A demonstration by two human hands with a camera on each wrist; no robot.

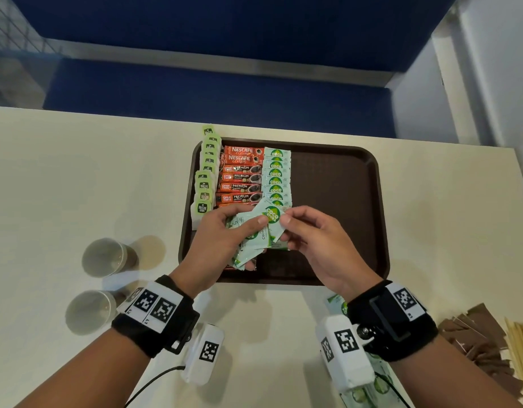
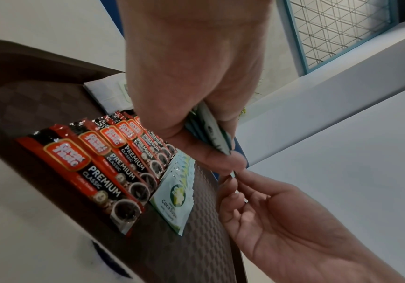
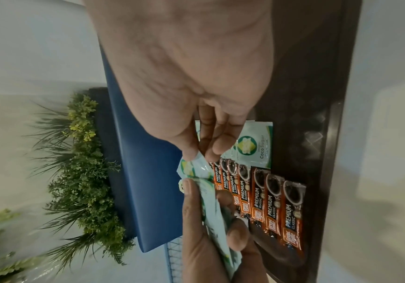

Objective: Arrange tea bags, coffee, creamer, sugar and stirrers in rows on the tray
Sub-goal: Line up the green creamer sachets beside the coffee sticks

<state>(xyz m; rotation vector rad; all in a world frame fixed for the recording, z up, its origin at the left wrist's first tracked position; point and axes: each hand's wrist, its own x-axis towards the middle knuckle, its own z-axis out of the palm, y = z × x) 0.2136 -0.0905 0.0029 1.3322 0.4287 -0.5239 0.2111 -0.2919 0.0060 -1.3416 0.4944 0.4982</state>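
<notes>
A dark brown tray [image 1: 336,178] carries three rows: green-tagged tea bags [image 1: 205,184] on its left rim, red coffee sticks [image 1: 239,178] [image 2: 104,168] [image 3: 269,206], and pale green Coco Sugar sachets [image 1: 276,175] [image 2: 172,203] [image 3: 252,145]. Above the tray's near half, my left hand [image 1: 222,234] grips a fanned stack of sugar sachets [image 1: 248,245] [image 2: 211,130] [image 3: 213,206]. My right hand [image 1: 307,231] pinches the top sachet [image 1: 272,214] [image 3: 196,168] of that stack between thumb and fingers.
Two paper cups [image 1: 107,257] [image 1: 90,312] stand on the cream table left of the tray. Brown packets [image 1: 475,340] and wooden stirrers [image 1: 522,346] lie at the right edge. More sugar sachets [image 1: 336,304] sit under my right wrist. The tray's right half is bare.
</notes>
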